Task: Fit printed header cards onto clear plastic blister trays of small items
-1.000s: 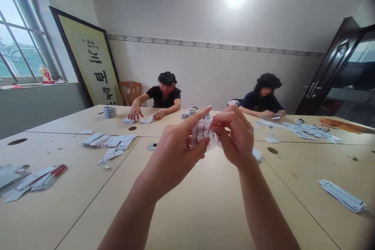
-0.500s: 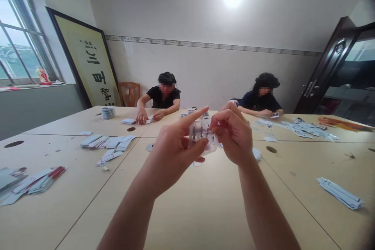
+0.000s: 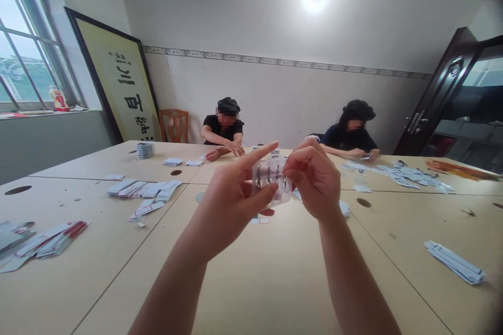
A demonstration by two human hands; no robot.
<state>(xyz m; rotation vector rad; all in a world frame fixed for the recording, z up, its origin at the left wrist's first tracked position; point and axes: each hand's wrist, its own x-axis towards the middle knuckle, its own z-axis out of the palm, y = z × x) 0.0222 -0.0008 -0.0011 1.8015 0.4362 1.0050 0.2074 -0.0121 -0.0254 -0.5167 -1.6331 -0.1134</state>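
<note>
Above the table I hold up a clear plastic blister tray point(image 3: 272, 172) with several small dark metal pieces in its rows; they look like snap swivels. My left hand point(image 3: 236, 188) grips its left side, thumb across the front and index finger stretched out past the top. At the right edge, my right hand point(image 3: 314, 175) is closed in a pinch, thumb and index finger touching the tray. Whether a small piece is also between those fingertips I cannot make out. Part of the tray is hidden behind my left thumb.
Stacks of white cards point(image 3: 143, 191) lie left, with more packets point(image 3: 51, 241) nearer. A bundle of card strips point(image 3: 455, 263) rests at right. Two people sit across the table, near a round stack point(image 3: 145, 150) and scattered cards point(image 3: 408, 174). The table has round holes point(image 3: 363, 202).
Both my hands keep hold of the tray, which has tilted slightly so its rows show more clearly. The person across on the left has swung one arm over toward the right.
</note>
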